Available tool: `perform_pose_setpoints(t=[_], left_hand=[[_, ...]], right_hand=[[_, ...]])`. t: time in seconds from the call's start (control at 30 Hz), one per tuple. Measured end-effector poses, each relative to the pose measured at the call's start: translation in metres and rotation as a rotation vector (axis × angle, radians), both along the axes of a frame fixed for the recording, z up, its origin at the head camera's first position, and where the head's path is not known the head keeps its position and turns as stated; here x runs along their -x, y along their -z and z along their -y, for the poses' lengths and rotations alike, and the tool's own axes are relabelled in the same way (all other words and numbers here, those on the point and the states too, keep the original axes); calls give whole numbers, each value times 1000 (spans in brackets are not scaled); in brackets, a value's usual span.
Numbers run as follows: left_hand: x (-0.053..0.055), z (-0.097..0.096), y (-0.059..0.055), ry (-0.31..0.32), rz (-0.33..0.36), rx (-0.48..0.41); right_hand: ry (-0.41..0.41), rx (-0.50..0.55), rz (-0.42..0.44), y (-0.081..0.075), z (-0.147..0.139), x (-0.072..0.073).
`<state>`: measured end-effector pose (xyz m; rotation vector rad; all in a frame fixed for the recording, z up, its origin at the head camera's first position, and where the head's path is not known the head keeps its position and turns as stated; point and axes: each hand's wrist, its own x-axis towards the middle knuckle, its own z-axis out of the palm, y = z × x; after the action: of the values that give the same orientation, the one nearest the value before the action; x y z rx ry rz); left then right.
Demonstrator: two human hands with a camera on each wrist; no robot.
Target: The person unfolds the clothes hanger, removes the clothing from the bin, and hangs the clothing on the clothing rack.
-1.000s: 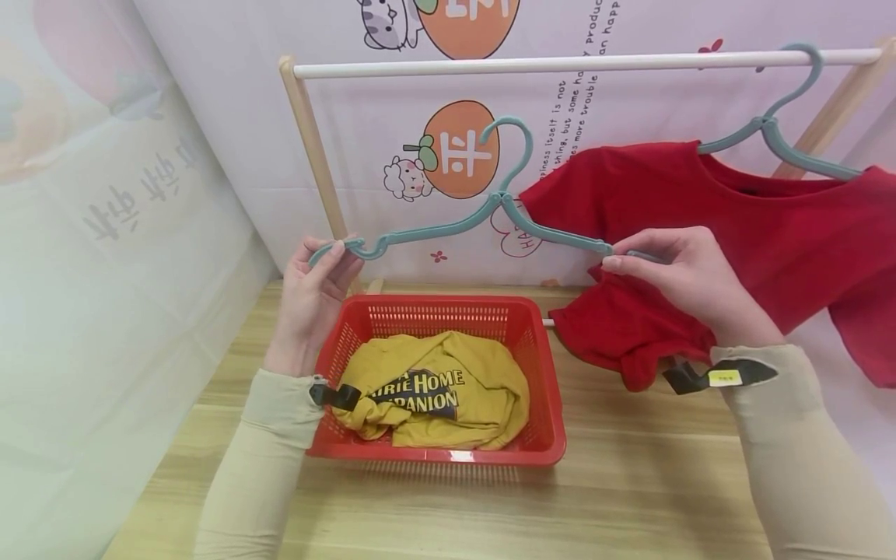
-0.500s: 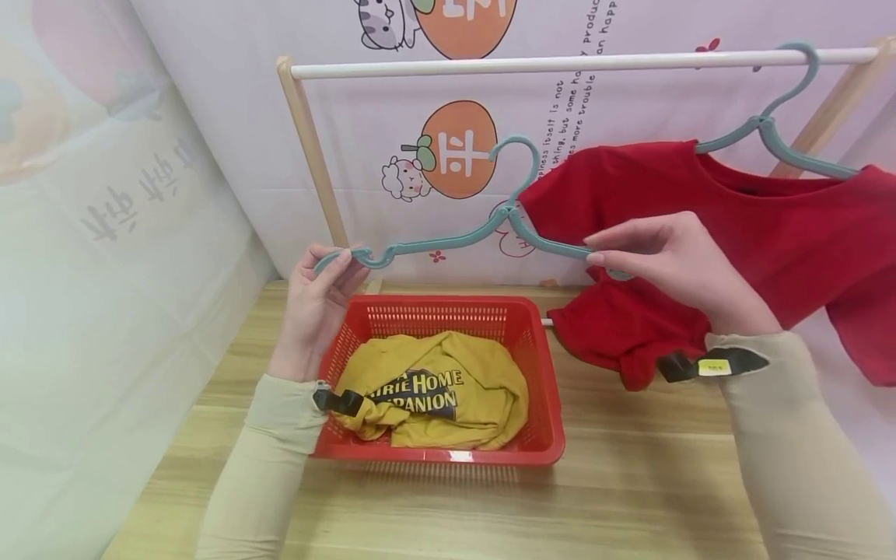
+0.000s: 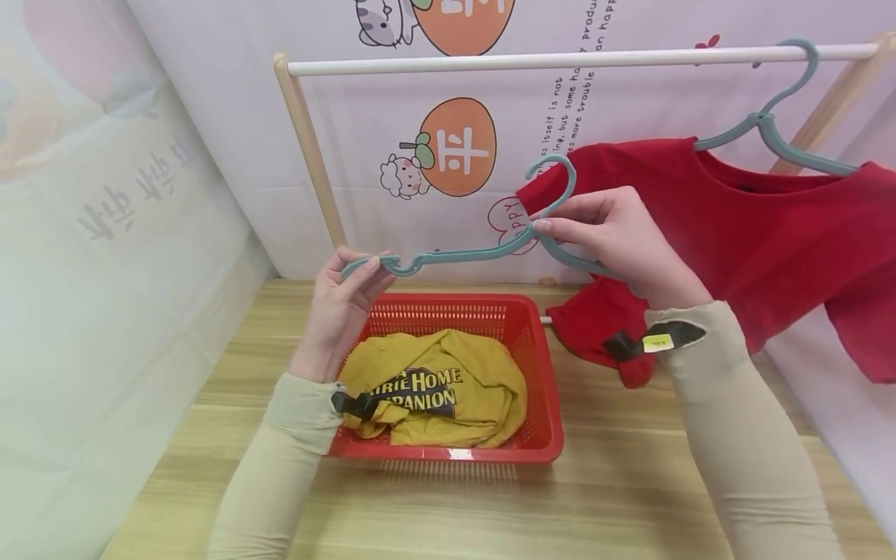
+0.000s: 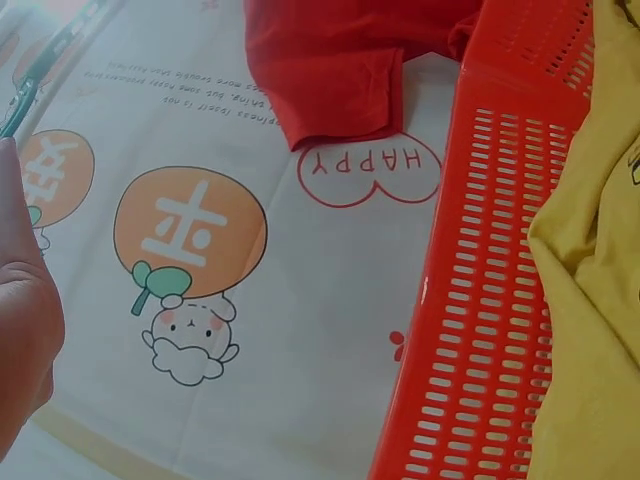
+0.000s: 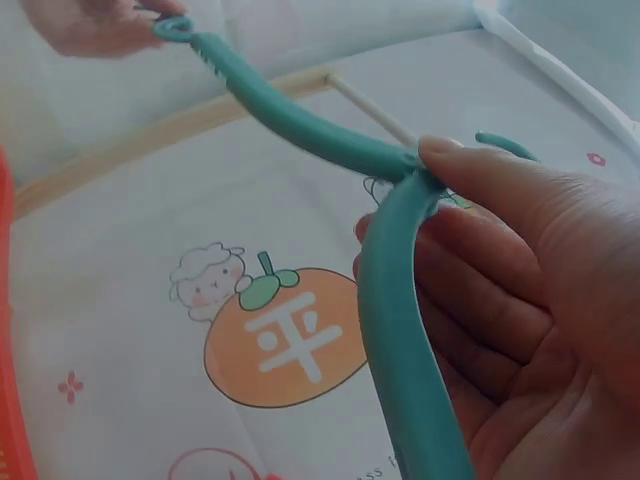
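A teal clothes hanger (image 3: 476, 253) is held up in front of the rack, its hook pointing upward. My left hand (image 3: 343, 303) pinches the hanger's left end between thumb and fingers. At the middle joint, just under the hook, my right hand (image 3: 623, 241) grips it with the thumb across the joint, as the right wrist view shows on the hanger (image 5: 300, 125). Below the hands, a yellow T-shirt (image 3: 448, 389) with printed lettering lies crumpled in a red plastic basket (image 3: 549, 389). The left wrist view shows only part of the left hand (image 4: 25, 300).
A clothes rack with a white rail (image 3: 490, 62) and wooden posts stands behind. On its right side a red T-shirt (image 3: 700, 210) hangs from another teal hanger (image 3: 805, 159). More red cloth (image 3: 595, 319) lies low beside the basket. The wooden tabletop (image 3: 455, 513) extends in front.
My right hand has slid left along the hanger from its right arm to the middle joint. The hanger and left hand have moved slightly right, and the hook sits lower.
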<state>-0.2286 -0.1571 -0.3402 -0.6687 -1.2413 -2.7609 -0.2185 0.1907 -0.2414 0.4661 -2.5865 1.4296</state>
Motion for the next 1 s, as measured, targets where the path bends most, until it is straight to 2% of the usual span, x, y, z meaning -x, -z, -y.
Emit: perform_pose_setpoints(t=[0.13, 0.43, 0.63, 0.8, 1.0], left_hand=[[1, -2, 1, 5, 2, 12], [2, -3, -1, 20, 17, 49], [2, 7, -5, 8, 31, 160], [7, 22, 0, -61, 98, 315], [19, 33, 18, -189, 195, 487]], right_hand=[[-7, 28, 6, 1, 3, 0], [33, 5, -3, 1, -1, -1], [64, 10, 12, 3, -9, -3], [87, 0, 1, 5, -17, -5], [99, 9, -12, 7, -21, -6]])
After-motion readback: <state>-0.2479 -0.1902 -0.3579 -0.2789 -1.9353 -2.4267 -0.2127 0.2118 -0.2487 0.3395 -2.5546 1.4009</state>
